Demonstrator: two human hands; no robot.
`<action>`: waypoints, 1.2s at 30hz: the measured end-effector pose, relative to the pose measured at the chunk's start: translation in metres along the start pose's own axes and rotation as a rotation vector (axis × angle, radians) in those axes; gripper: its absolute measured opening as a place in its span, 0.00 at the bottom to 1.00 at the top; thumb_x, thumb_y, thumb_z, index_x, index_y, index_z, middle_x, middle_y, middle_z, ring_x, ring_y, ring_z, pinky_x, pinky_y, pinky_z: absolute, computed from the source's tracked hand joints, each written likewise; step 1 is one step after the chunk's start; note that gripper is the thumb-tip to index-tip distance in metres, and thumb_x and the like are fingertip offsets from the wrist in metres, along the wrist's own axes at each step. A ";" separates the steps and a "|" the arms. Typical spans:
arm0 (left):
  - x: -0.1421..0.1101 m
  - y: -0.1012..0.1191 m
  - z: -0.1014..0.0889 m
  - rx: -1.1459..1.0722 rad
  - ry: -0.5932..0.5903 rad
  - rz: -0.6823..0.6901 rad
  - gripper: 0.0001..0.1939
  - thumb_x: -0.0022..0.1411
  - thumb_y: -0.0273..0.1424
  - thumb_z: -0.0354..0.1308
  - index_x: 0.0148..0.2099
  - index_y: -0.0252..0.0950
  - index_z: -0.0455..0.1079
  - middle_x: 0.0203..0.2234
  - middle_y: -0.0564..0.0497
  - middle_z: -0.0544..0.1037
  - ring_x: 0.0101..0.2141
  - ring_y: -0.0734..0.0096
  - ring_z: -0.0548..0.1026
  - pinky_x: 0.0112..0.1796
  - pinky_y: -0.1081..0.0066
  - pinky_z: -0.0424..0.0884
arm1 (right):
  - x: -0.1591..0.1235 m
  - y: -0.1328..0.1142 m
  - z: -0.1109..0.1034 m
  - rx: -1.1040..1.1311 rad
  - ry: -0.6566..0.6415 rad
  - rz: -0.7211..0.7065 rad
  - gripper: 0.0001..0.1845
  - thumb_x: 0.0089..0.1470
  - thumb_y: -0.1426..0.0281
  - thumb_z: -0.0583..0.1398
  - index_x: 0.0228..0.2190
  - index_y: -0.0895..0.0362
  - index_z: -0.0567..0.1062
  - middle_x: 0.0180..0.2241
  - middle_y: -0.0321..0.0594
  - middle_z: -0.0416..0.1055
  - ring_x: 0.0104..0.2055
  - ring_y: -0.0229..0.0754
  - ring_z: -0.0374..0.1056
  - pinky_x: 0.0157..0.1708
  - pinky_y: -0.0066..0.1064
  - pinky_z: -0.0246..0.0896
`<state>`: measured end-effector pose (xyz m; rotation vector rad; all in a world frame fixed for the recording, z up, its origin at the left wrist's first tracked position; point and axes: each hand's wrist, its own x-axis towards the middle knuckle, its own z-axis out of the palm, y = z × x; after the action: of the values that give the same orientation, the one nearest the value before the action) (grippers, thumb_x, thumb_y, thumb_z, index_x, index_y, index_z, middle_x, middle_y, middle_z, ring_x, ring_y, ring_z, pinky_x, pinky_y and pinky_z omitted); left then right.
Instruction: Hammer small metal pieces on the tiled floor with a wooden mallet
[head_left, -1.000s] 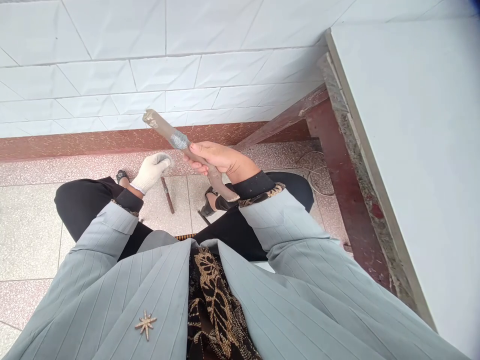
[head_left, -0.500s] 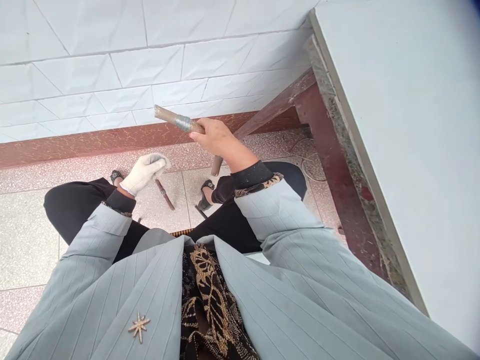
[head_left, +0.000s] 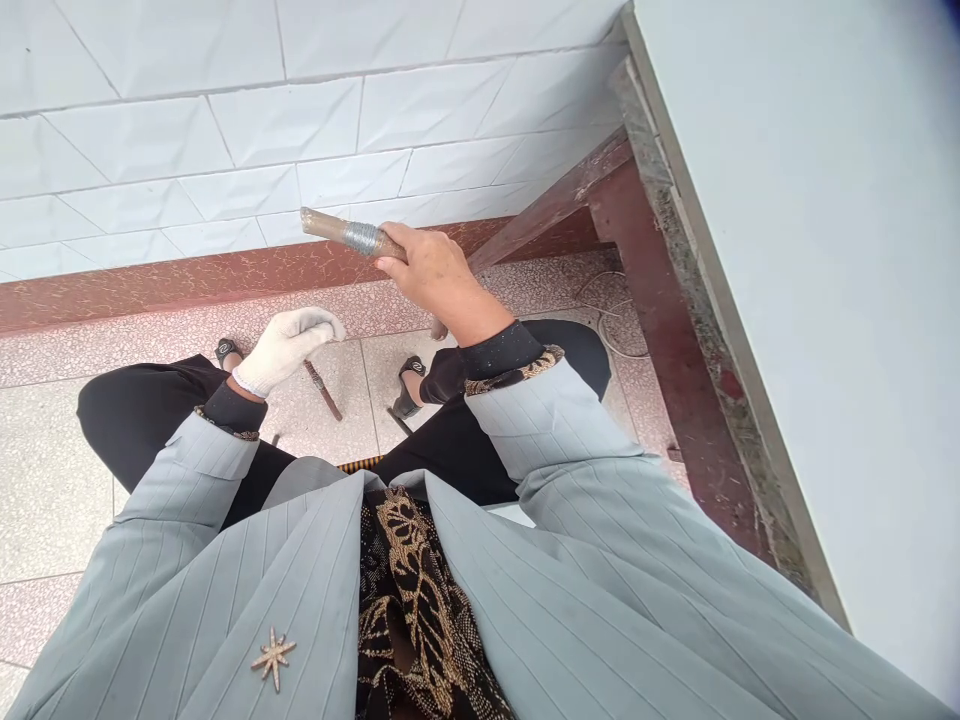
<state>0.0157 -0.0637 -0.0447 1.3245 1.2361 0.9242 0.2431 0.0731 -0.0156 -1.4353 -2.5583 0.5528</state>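
My right hand, bare, is wrapped around a brown stick with thin silvery wire wound tightly about it. The stick's pale cut end points left, and its lower end shows beneath my wrist. To the left and lower is my left hand in a white knitted glove, apart from the stick. Its fingers are curled and pressed together; whether they pinch anything is hidden. Below the gloved hand, a thinner dark rod, also wound around its middle, lies on the floor.
A white-topped table on dark red legs stands close at my right. White wall tiles rise ahead above a reddish skirting. A loose cable lies on the floor near the table. My shoes rest on the tiles.
The stick's lower end has swung up behind my right wrist, so less of it shows. My gloved left hand has shifted very slightly. My grip on the stick is the same.
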 end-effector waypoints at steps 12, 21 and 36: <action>0.004 0.006 -0.010 0.269 0.112 -0.023 0.10 0.61 0.34 0.59 0.37 0.36 0.80 0.28 0.52 0.79 0.31 0.69 0.72 0.36 0.67 0.68 | 0.002 0.014 0.016 0.078 -0.655 -0.256 0.06 0.54 0.77 0.71 0.35 0.56 0.85 0.25 0.37 0.72 0.30 0.39 0.65 0.33 0.29 0.53; 0.018 -0.030 -0.011 0.000 0.133 -0.147 0.06 0.61 0.34 0.64 0.35 0.37 0.77 0.20 0.55 0.68 0.21 0.74 0.62 0.25 0.71 0.57 | -0.012 0.004 -0.035 0.706 -0.645 -0.313 0.11 0.57 0.72 0.69 0.42 0.62 0.85 0.34 0.34 0.77 0.38 0.35 0.69 0.36 0.22 0.58; 0.010 -0.020 0.004 0.091 -0.162 -0.093 0.10 0.63 0.36 0.60 0.39 0.36 0.79 0.30 0.52 0.77 0.27 0.74 0.67 0.30 0.72 0.64 | 0.004 0.016 0.021 -0.077 -0.213 0.026 0.07 0.61 0.69 0.69 0.40 0.59 0.83 0.34 0.49 0.75 0.46 0.54 0.73 0.48 0.40 0.67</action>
<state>0.0182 -0.0561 -0.0663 1.3728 1.2150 0.6883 0.2470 0.0788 -0.0410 -1.5121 -2.7560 0.6503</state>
